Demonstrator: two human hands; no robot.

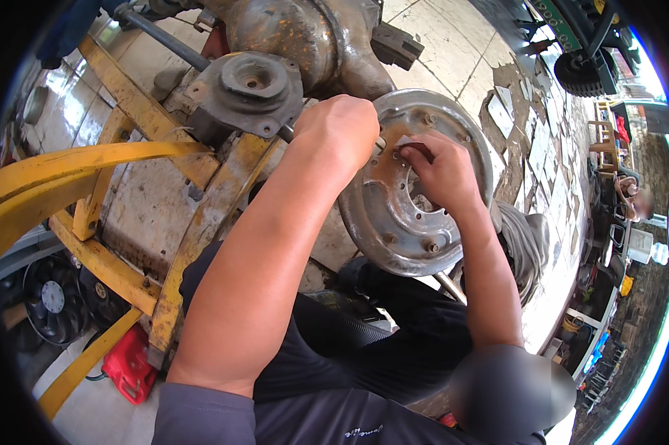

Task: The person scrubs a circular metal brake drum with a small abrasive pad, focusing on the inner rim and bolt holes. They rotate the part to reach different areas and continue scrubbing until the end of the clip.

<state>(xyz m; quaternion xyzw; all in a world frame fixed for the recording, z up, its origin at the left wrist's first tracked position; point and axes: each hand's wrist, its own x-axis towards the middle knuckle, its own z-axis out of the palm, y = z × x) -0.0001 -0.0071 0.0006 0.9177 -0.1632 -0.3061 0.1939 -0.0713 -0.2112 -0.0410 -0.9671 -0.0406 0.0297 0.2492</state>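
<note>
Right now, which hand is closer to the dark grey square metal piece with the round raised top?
Left. The left hand is just right of the dark grey square metal piece; the right hand is farther right, over the round grey metal plate.

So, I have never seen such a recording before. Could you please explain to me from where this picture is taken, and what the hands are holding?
There is no robot here, only a person's two bare hands. The camera is worn on the head and looks down; its wide fisheye lens bends the straight edges.

The left hand is curled at the upper left of a round metal plate; what is inside the fist is mostly hidden. The right hand seems to pinch a small piece against the plate, too covered to name.

To the left is a yellow metal frame, with a red container below it. Broken tile pieces lie on the floor to the right.
</note>
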